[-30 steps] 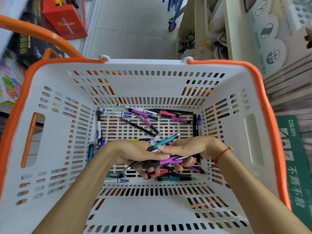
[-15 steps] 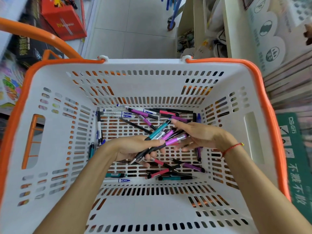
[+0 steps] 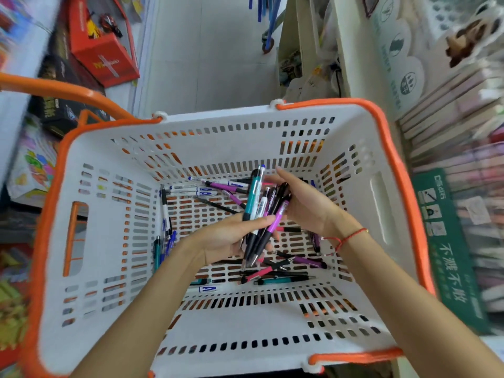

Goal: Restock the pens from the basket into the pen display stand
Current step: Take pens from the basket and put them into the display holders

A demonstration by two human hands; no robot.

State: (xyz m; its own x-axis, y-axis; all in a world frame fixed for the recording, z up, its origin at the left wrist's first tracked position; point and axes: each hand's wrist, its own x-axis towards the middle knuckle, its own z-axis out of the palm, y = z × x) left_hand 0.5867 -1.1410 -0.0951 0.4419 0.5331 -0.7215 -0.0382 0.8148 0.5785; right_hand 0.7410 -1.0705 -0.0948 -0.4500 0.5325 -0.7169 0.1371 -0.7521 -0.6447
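A white slotted basket (image 3: 109,241) with an orange rim fills the view. Several loose pens (image 3: 207,190), teal, purple, pink, black and white, lie on its floor. My left hand (image 3: 226,238) grips a bundle of pens (image 3: 263,214) that stands nearly upright, tips down. My right hand (image 3: 305,203) touches the upper part of the bundle from the right, fingers fairly straight. The pen display stand is not in view.
A red box (image 3: 101,47) and dark boxes sit on the floor at upper left. Shelves with stacked notebooks (image 3: 450,110) and a green package (image 3: 447,246) run along the right. The orange basket handle (image 3: 60,91) lies off to the left. Pale tiled floor lies beyond the basket.
The bundle has been lifted and turned from nearly flat to almost upright. My right hand opened and moved up and right along it. The view shifted, so the basket sits lower and tilted.
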